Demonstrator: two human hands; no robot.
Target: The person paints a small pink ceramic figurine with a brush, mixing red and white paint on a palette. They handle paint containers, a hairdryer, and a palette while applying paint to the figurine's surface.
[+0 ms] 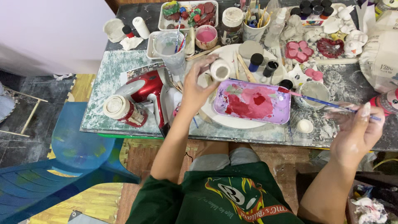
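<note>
Left hand (195,89) is raised over the table (103,83), fingers wrapped around a small white plaster pot (220,70), open end facing the camera. Pot sits just above the left end of the purple palette tray (253,101).

Right hand (356,132) pinches a thin blue-handled brush (323,101) between thumb and fingertips; the pink-tipped end reaches to the tray's right edge. Hand hangs over the table's front right edge.

Surface: dark tabletop, heavily smeared with whitish plaster and paint, crowded. Tray holds red and pink paint and rests on a white round plate (236,122). A red hair dryer (145,89) lies left of the plate, with a red jar with a white lid (122,110) on its side just beside it. Behind: a clear cup of water with brushes (170,47), a pink-filled tub (206,36), a cup of tools (253,25), small black-capped paint bottles (263,64), and a tray of red and green painted pieces (188,12). Right side: red flower-shaped plaster casts (298,50), white unpainted figures (352,37), a grey bowl (314,92), a small white disc (304,125) near the front edge.

Room: blue plastic chair (74,149) at left, yellow foam floor mats (83,85), dark tiled floor, pale wall (54,29) top left. The person wears a dark green shirt (219,195).
</note>
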